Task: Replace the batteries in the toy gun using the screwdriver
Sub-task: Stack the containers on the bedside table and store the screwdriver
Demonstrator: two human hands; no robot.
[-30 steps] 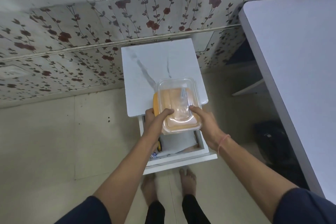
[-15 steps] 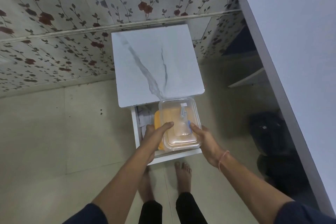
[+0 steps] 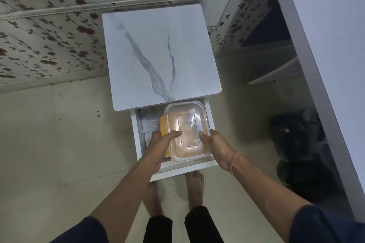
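A clear plastic container point(image 3: 187, 112) with an orange lid point(image 3: 163, 126) under it sits low inside the open white drawer point(image 3: 177, 171). My left hand point(image 3: 160, 142) grips its near left corner, thumb on top. At the near right corner my right hand point(image 3: 213, 144) holds it, fingers curled round the edge. What is in the container is not clear. No toy gun, screwdriver or batteries can be made out.
The drawer belongs to a small white cabinet with a marbled top point(image 3: 158, 51) against a flowered wall. Papers point(image 3: 146, 124) lie at the drawer's left side. A big white table point(image 3: 325, 35) runs along the right, with a dark bag point(image 3: 296, 144) beneath it. My bare feet stand under the drawer.
Both hands have brought the container from above the cabinet top down into the open drawer. The camera has tilted further down.
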